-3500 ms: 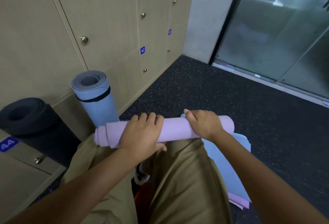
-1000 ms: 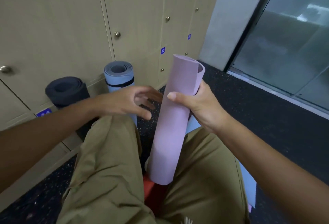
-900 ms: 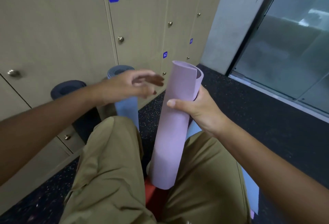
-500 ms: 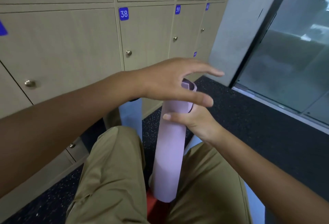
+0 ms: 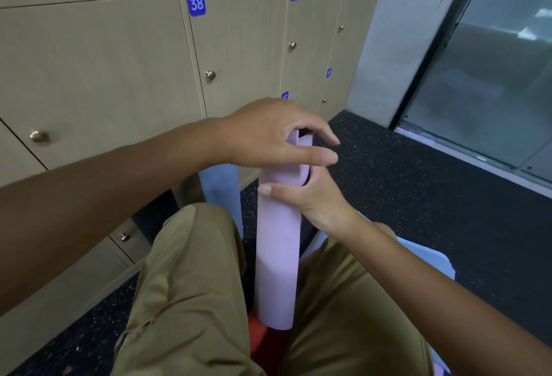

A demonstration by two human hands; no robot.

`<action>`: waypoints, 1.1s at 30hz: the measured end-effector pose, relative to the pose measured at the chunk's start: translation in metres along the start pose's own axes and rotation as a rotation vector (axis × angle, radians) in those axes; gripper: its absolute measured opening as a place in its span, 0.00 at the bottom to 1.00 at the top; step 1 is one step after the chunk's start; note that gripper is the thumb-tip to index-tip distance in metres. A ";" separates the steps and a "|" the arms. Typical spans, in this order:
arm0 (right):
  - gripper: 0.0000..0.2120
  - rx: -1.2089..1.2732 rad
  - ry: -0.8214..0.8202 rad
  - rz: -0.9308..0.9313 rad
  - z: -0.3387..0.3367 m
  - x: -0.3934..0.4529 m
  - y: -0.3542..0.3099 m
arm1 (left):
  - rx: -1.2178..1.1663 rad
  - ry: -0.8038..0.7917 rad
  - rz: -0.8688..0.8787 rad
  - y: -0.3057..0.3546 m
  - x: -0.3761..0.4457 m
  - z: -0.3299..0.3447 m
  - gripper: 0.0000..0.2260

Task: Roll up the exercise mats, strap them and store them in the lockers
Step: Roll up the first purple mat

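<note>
Pink rolled mat [image 5: 277,256] upright between the knees on the floor, right hand [image 5: 310,199] wrapped round its upper part to keep the roll tight, left hand [image 5: 268,134] loosely open, capping the top, probably squaring the end.

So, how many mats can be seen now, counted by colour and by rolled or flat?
lilac roll: 1, upright, gripped by the right hand
blue roll: 1, partly behind the left arm
black roll: 1, mostly hidden
blue flat mat: 1, on the floor
Total: 4
</note>
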State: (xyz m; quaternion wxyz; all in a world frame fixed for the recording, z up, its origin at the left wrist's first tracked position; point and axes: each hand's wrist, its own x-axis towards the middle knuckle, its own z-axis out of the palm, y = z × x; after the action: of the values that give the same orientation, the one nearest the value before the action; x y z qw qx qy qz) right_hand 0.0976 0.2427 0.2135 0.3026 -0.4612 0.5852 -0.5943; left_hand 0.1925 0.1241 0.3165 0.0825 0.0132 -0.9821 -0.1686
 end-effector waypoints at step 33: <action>0.37 -0.060 -0.116 0.080 0.011 -0.022 0.012 | 0.024 -0.147 -0.055 -0.013 -0.012 -0.007 0.28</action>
State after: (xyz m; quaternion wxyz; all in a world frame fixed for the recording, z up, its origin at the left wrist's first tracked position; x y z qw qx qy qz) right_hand 0.1142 0.2567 0.1963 0.3456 -0.4799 0.6024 -0.5362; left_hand 0.2054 0.1098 0.3167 0.0051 0.0287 -0.9867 -0.1596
